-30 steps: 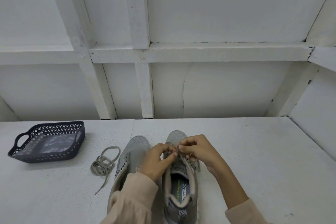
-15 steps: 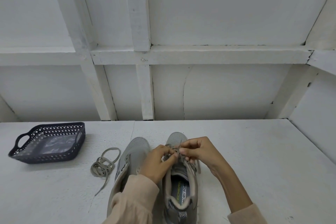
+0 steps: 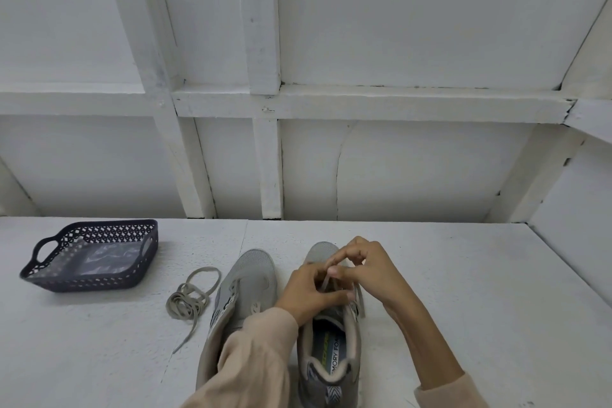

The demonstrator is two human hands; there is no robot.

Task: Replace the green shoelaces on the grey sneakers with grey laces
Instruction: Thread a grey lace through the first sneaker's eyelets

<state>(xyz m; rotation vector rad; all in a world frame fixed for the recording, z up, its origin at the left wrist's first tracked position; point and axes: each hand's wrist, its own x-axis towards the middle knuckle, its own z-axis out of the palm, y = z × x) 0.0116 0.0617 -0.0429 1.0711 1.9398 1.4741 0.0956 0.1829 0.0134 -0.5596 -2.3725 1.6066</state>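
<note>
Two grey sneakers stand side by side on the white table, toes pointing away from me. The left sneaker (image 3: 248, 285) has no lace and is partly covered by my left sleeve. Over the right sneaker (image 3: 326, 351) both hands meet at the eyelets. My left hand (image 3: 309, 291) pinches the grey lace (image 3: 360, 303) near the tongue. My right hand (image 3: 371, 270) pinches the same lace just above, and one lace end hangs down the shoe's right side. A loose greyish-green lace (image 3: 190, 300) lies bunched to the left of the shoes.
A dark perforated basket (image 3: 89, 281) with handles sits at the far left, holding a clear plastic bag. A white panelled wall (image 3: 397, 159) rises behind the table, and a side wall closes the right edge.
My right hand has lifted slightly and pulled the lace up from the eyelets. My left hand has shifted right, onto the shoe's tongue area.
</note>
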